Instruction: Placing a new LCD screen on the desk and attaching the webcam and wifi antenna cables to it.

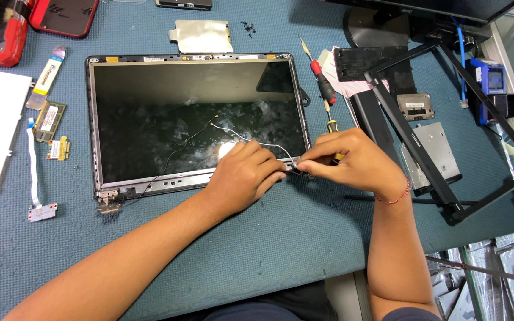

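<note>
A bare laptop screen panel (191, 113) in its dark lid lies flat on the blue mat. Thin black and white wires (233, 134) run across its glass. My left hand (242, 175) rests on the panel's lower right edge, fingers curled and pinching at the right hinge (295, 168). My right hand (352, 160) meets it from the right, fingertips closed on the same hinge corner. A yellow-handled tool (332, 126) lies partly hidden under my right hand. The left hinge (108, 199) sticks out at the lower left corner.
A red-handled screwdriver (322, 83) lies right of the panel. A black screen bezel (447, 131) leans over a silver drive (435, 151) at the right. Memory module (50, 119), ribbon cable (32, 172), metal plate (200, 35) and small screws (248, 27) lie on the mat. A red case (63, 15) sits top left.
</note>
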